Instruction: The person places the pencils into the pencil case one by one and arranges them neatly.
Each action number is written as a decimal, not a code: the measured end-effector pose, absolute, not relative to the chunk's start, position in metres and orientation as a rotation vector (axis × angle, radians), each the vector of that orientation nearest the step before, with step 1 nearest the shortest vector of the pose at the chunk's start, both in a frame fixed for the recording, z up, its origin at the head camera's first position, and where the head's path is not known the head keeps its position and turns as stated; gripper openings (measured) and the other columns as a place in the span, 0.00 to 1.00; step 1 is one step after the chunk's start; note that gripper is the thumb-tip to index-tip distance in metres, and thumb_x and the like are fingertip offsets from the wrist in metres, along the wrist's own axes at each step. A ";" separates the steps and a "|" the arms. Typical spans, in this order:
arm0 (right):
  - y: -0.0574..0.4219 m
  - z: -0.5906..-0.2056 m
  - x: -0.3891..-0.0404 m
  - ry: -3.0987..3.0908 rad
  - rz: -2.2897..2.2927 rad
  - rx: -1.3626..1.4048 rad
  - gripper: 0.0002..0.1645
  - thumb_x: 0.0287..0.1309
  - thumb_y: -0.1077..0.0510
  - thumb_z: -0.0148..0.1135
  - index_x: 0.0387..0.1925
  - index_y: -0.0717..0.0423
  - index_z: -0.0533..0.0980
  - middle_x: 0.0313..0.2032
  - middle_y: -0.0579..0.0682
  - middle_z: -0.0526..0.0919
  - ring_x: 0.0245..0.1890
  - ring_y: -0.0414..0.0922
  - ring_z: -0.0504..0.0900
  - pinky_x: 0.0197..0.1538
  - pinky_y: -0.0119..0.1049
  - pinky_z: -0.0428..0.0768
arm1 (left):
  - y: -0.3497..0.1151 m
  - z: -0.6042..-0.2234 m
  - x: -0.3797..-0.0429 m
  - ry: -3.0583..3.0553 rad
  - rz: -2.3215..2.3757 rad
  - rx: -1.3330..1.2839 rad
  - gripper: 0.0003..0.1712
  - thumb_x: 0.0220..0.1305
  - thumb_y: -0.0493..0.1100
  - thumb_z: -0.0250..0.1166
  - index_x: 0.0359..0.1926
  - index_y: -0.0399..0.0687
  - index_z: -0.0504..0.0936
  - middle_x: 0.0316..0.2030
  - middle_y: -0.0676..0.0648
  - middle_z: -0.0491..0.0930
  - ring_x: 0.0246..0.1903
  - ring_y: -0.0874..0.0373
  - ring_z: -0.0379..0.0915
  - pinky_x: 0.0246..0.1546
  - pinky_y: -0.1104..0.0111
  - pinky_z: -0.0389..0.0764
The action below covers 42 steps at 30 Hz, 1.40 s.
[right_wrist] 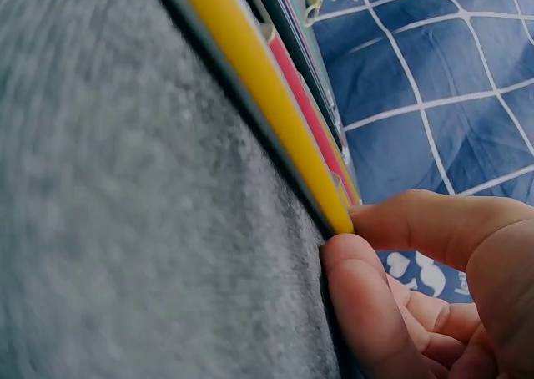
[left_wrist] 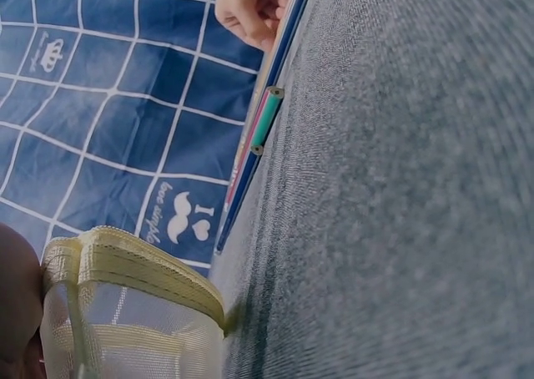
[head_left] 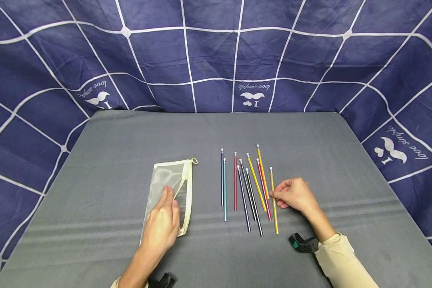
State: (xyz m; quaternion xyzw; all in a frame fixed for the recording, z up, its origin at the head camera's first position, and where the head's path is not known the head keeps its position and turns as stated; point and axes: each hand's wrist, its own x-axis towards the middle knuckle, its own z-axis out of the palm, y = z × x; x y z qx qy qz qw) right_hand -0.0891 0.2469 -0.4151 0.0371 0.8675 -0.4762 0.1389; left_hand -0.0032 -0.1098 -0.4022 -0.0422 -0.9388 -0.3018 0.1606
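- Sheer cream mesh pouch (head_left: 165, 174) lay left of the pencils on my head view, its mouth parted at the zip side.
- Left hand (head_left: 162, 224) rested on it, index and middle fingers straight and together; thumb sat by the drawn-back lip, but I couldn't tell whether it pinched.
- Right hand (head_left: 294, 195) had thumb and forefinger clamped on the outermost yellow pencil (head_left: 275, 208).
- I counted ten pencils (head_left: 254, 203) loosely fanned, erasers toward the far side; I saw none inside the pouch. Early stage, I judged: mouth parted, one pencil gripped; nine ungripped, the gripped one not clearly off the cloth.
- Surface: grey cloth (head_left: 111, 192), with shallow creases across its near half. Room: navy curtain (head_left: 216, 52) behind and at both sides, white grid, moustache print upside down to me.
- Left wrist view: I got the pouch's zip edge standing raised; the left hand was mostly cut off, fingers unreadable there. Teal pencil (left_wrist: 266, 120) lay beyond, end-on to me.
- Right wrist view: I had thumb and forefinger tight on the yellow pencil's end, other fingers curled behind. Red pencil (right_wrist: 304, 108) ran just beside it; cloth blurred, curtain behind.
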 end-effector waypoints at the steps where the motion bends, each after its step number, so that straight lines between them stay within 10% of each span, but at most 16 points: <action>1: 0.247 -0.414 -0.089 2.501 -1.375 0.112 0.12 0.52 0.61 0.72 0.28 0.68 0.79 0.17 0.50 0.82 0.15 0.41 0.82 0.22 0.37 0.85 | -0.110 -0.402 -0.003 -2.679 -0.864 -0.119 0.23 0.71 0.35 0.49 0.60 0.18 0.71 0.61 0.25 0.70 0.56 0.32 0.73 0.54 0.42 0.75; 42: 0.233 -0.407 -0.102 2.004 -1.868 0.100 0.03 0.55 0.71 0.59 0.33 0.67 0.76 0.20 0.50 0.83 0.19 0.39 0.83 0.25 0.32 0.85 | -0.110 -0.410 -0.004 -2.536 -0.969 -0.126 0.20 0.70 0.32 0.50 0.58 0.23 0.75 0.58 0.30 0.75 0.56 0.35 0.74 0.55 0.44 0.74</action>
